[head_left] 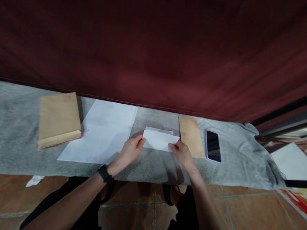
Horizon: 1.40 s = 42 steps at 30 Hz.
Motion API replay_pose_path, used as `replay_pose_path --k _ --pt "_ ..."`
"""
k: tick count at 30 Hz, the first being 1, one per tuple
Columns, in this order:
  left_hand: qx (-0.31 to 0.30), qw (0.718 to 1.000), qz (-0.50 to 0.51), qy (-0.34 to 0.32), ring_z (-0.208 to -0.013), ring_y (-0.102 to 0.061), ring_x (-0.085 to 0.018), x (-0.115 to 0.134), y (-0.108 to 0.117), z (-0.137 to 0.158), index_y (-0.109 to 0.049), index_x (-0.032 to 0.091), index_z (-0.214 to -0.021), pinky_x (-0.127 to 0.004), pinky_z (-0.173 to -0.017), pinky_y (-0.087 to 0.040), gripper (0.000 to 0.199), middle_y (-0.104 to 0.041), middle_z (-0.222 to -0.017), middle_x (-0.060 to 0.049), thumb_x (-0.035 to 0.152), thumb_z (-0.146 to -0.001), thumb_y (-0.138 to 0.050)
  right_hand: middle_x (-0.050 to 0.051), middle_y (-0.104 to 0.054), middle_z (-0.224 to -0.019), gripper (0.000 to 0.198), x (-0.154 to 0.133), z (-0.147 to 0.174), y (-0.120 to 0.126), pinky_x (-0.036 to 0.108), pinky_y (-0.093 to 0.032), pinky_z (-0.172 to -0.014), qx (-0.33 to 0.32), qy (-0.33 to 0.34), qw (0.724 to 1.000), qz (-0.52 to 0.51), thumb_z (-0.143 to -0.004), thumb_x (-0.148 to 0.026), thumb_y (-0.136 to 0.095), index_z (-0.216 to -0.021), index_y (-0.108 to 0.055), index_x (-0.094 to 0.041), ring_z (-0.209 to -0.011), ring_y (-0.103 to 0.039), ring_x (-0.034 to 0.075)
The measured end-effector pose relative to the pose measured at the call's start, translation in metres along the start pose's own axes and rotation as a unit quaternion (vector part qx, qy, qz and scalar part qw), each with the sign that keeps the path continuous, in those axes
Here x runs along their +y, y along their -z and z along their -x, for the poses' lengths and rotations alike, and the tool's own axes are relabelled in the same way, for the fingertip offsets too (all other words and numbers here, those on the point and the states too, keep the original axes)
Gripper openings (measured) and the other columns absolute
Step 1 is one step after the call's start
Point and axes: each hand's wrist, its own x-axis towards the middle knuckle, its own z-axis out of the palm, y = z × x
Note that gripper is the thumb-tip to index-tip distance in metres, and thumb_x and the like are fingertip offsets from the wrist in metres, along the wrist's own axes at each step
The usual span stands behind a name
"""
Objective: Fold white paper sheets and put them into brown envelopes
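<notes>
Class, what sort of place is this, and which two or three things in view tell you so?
Probably a makeshift work spot indoors, perhaps at home: a tiled floor, a grey cloth laid over a long surface, and white paper held between the left hand and right hand.

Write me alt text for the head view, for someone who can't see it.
A person's left hand and right hand hold a narrow white paper over a gray cloth. Large white paper and stacked brown envelopes lie to the left; a single brown envelope and a phone lie to the right.
</notes>
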Motion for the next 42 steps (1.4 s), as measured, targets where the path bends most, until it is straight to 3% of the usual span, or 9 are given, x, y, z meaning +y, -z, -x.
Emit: replay_pose_path --k 9,14,17,23,27,31,33,37,42 --pt "-0.031 0.996 0.077 0.014 -0.074 -0.067 -0.019 -0.004 -0.001 0.001 -0.069 0.019 -0.093 -0.028 -0.068 -0.050 0.016 -0.074 -0.082 -0.003 0.026 -0.087 -0.057 0.000 -0.073 -0.073 0.013 0.006 0.003 0.007 0.026 -0.051 -0.067 -0.068 -0.029 0.997 0.003 -0.084 -0.028 -0.064 -0.082 -0.071 -0.018 -0.070 -0.066 0.017" --pt "-0.132 0.973 0.187 0.001 -0.094 -0.073 -0.024 -0.013 0.006 0.004 -0.075 0.018 -0.094 -0.037 -0.084 -0.057 0.021 -0.078 -0.102 -0.007 0.028 -0.080 -0.063 0.003 -0.078 -0.100 0.022 0.010 0.010 0.024 0.034 -0.057 -0.085 -0.194 -0.009 0.979 -0.065 -0.084 -0.030 -0.066 -0.100 -0.077 -0.019 -0.093 -0.072 0.022" --pt "-0.132 0.976 0.169 -0.038 -0.107 -0.071 -0.025 -0.019 0.009 0.005 -0.077 0.020 -0.085 -0.040 -0.093 -0.056 0.018 -0.075 -0.117 -0.010 0.022 -0.080 -0.060 0.005 -0.074 -0.121 0.024 0.008 0.013 0.029 0.038 -0.053 -0.102 -0.225 0.030 0.969 -0.095 -0.080 -0.030 -0.073 -0.102 -0.079 -0.022 -0.114 -0.068 0.024" --pt "-0.146 0.980 0.046 -0.125 -0.117 -0.067 -0.025 -0.017 0.014 0.005 -0.077 0.022 -0.097 -0.041 -0.102 -0.053 0.020 -0.071 -0.129 -0.008 0.021 -0.083 -0.064 0.006 -0.072 -0.127 0.020 0.001 0.016 0.026 0.044 -0.052 -0.106 -0.204 0.054 0.973 -0.093 -0.086 -0.026 -0.066 -0.100 -0.080 -0.024 -0.121 -0.065 0.026" --pt "-0.170 0.976 0.006 -0.138 -0.110 -0.070 -0.024 -0.013 0.018 0.007 -0.077 0.023 -0.106 -0.037 -0.099 -0.054 0.024 -0.076 -0.118 -0.006 0.029 -0.092 -0.058 0.005 -0.073 -0.124 0.021 -0.003 0.019 0.029 0.042 -0.049 -0.108 -0.198 0.074 0.974 -0.075 -0.087 -0.024 -0.064 -0.101 -0.080 -0.023 -0.119 -0.066 0.025" --pt "-0.172 0.974 -0.021 -0.149 -0.110 -0.070 -0.025 -0.010 0.019 0.010 -0.076 0.020 -0.110 -0.037 -0.099 -0.052 0.029 -0.076 -0.118 -0.008 0.034 -0.094 -0.055 0.005 -0.073 -0.123 0.022 0.000 0.025 0.031 0.039 -0.049 -0.104 -0.196 0.096 0.974 -0.062 -0.091 -0.033 -0.063 -0.101 -0.079 -0.022 -0.116 -0.065 0.024" --pt "-0.176 0.975 -0.023 -0.131 -0.105 -0.071 -0.025 -0.010 0.019 0.010 -0.075 0.019 -0.110 -0.035 -0.093 -0.054 0.032 -0.076 -0.115 -0.008 0.038 -0.094 -0.055 0.007 -0.074 -0.113 0.027 0.004 0.027 0.030 0.035 -0.052 -0.094 -0.184 0.089 0.977 -0.052 -0.093 -0.038 -0.059 -0.096 -0.078 -0.020 -0.104 -0.068 0.022" --pt "-0.173 0.984 -0.004 -0.043 -0.074 -0.071 -0.023 -0.012 0.017 0.005 -0.077 0.017 -0.091 -0.031 -0.068 -0.054 0.039 -0.078 -0.083 -0.006 0.048 -0.093 -0.052 0.004 -0.072 -0.089 0.034 0.010 0.026 0.023 0.028 -0.050 -0.073 -0.146 0.055 0.987 -0.027 -0.096 -0.042 -0.052 -0.087 -0.074 -0.018 -0.079 -0.065 0.018" --pt "-0.102 0.989 0.109 -0.007 -0.085 -0.071 -0.023 -0.015 0.005 -0.002 -0.075 0.018 -0.100 -0.031 -0.074 -0.055 0.034 -0.079 -0.097 -0.004 0.044 -0.087 -0.057 0.001 -0.066 -0.069 0.032 0.003 0.020 0.011 0.024 -0.041 -0.062 -0.075 -0.005 0.997 0.021 -0.094 -0.040 -0.052 -0.076 -0.067 -0.018 -0.066 -0.059 0.015"
